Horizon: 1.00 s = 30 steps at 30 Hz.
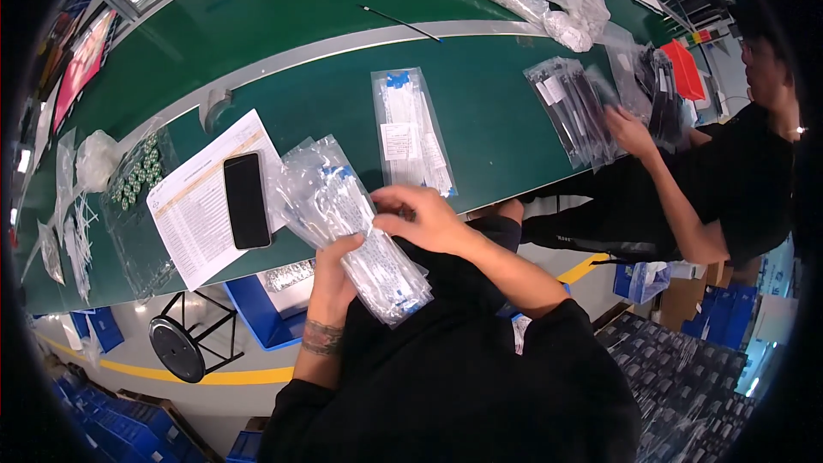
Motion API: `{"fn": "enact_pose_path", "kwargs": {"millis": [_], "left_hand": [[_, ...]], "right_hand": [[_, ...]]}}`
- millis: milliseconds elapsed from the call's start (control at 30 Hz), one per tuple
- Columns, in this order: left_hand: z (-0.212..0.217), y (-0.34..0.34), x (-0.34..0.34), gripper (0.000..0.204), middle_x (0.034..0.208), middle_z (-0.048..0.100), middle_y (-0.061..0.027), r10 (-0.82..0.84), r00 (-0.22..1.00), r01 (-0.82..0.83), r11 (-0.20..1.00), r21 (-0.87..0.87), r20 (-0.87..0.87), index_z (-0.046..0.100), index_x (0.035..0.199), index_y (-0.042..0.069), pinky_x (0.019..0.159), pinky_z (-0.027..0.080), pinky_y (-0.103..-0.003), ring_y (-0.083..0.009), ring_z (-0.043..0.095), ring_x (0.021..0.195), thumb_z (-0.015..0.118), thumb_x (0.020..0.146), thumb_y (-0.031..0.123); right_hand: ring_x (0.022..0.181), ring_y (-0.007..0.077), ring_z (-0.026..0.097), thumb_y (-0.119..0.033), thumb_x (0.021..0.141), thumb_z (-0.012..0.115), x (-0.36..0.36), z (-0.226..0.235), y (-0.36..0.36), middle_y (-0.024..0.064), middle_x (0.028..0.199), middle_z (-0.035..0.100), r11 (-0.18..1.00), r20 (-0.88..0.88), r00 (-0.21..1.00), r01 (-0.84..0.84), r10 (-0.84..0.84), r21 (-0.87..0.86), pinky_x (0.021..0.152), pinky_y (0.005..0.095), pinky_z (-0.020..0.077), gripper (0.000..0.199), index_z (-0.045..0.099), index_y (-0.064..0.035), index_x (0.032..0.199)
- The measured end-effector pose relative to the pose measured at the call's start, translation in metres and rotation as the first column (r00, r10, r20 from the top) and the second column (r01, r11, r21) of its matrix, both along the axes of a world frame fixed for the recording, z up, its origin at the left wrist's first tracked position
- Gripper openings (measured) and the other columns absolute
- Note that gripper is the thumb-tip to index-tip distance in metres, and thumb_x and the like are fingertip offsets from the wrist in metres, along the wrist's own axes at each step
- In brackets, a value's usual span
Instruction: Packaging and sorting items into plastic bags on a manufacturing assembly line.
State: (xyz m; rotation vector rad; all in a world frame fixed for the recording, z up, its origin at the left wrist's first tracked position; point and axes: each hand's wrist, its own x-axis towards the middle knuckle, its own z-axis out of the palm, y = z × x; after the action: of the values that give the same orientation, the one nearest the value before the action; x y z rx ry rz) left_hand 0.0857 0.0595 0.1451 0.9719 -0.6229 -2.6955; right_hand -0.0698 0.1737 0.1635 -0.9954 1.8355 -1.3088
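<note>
Both hands, left hand (333, 267) and right hand (417, 216), grip a clear bag of white parts (356, 227) at the near edge of the long green desk (480, 103), above a grey floor (214, 351) with a yellow line (249, 375).

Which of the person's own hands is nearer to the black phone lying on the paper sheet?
The left hand. It grips the clear packets just right of the phone, while the right hand rests on the packets' far side, farther from it.

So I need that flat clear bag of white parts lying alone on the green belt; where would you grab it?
Take the clear bag by its near short end, coming from the worker's side. It lies flat and lengthwise away from the belt edge, clear of the phone and paper.
</note>
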Motion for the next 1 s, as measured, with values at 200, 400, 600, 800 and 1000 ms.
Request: {"fn": "enact_pose_path", "kwargs": {"millis": [200, 400, 600, 800, 1000], "left_hand": [[-0.001, -0.009, 0.016, 0.052, 0.109, 0.063, -0.0192, 0.043, 0.999, -0.042, 0.998, 0.035, -0.022, 0.050, 0.124, -0.008, 0.090, 0.052, -0.043, -0.0313, 0.063, 0.099, 0.061, 0.075, 0.009], [0.006, -0.013, 0.021, 0.050, 0.107, 0.062, -0.0191, 0.077, 0.996, -0.077, 0.997, -0.018, 0.050, 0.051, 0.122, -0.008, 0.090, 0.050, -0.043, -0.0318, 0.061, 0.100, 0.057, 0.075, 0.009], [0.005, -0.015, 0.026, 0.055, 0.113, 0.061, -0.0194, 0.098, 0.995, -0.097, 0.995, -0.038, 0.019, 0.047, 0.130, -0.005, 0.089, 0.052, -0.047, -0.0337, 0.060, 0.103, 0.060, 0.078, 0.011], [0.003, -0.018, 0.027, 0.056, 0.113, 0.061, -0.0197, 0.113, 0.993, -0.113, 0.993, -0.030, -0.016, 0.047, 0.130, -0.005, 0.089, 0.052, -0.048, -0.0340, 0.060, 0.103, 0.060, 0.077, 0.011], [0.000, -0.025, 0.032, 0.059, 0.115, 0.061, -0.0192, 0.137, 0.990, -0.137, 0.991, -0.011, 0.023, 0.046, 0.132, -0.004, 0.090, 0.051, -0.051, -0.0340, 0.060, 0.104, 0.061, 0.076, 0.012]], "right_hand": [[0.081, 0.0311, 0.068, -0.033, 0.074, 0.081, -0.063, -0.024, -0.014, 0.0133, 0.086, 0.068, 0.890, -0.714, 0.656, 0.444, -0.244, 0.105, 0.076, 0.0390, 0.0530, 0.066, 0.057, 0.0039, 0.124], [0.089, 0.0359, 0.069, -0.035, 0.069, 0.083, -0.091, -0.048, -0.023, 0.0184, 0.093, 0.070, 0.850, -0.561, 0.803, 0.428, -0.202, 0.306, 0.082, 0.0427, 0.0538, 0.068, 0.055, 0.0045, 0.117], [0.081, 0.0281, 0.071, -0.027, 0.071, 0.081, -0.108, -0.050, -0.011, 0.0186, 0.089, 0.071, 0.858, -0.222, 0.890, 0.448, -0.399, 0.252, 0.075, 0.0360, 0.0552, 0.045, 0.067, 0.0060, 0.097], [0.072, 0.0176, 0.063, -0.014, 0.079, 0.074, -0.138, -0.033, 0.003, 0.0100, 0.077, 0.067, 0.866, -0.138, 0.898, 0.440, -0.419, 0.236, 0.067, 0.0305, 0.0503, 0.025, 0.066, 0.0055, 0.093], [0.075, 0.0134, 0.058, 0.001, 0.079, 0.062, -0.154, 0.062, 0.010, 0.0016, 0.081, 0.065, 0.960, -0.224, 0.947, 0.257, -0.229, 0.108, 0.067, 0.0299, 0.0458, 0.012, 0.064, 0.0019, 0.091]]}}
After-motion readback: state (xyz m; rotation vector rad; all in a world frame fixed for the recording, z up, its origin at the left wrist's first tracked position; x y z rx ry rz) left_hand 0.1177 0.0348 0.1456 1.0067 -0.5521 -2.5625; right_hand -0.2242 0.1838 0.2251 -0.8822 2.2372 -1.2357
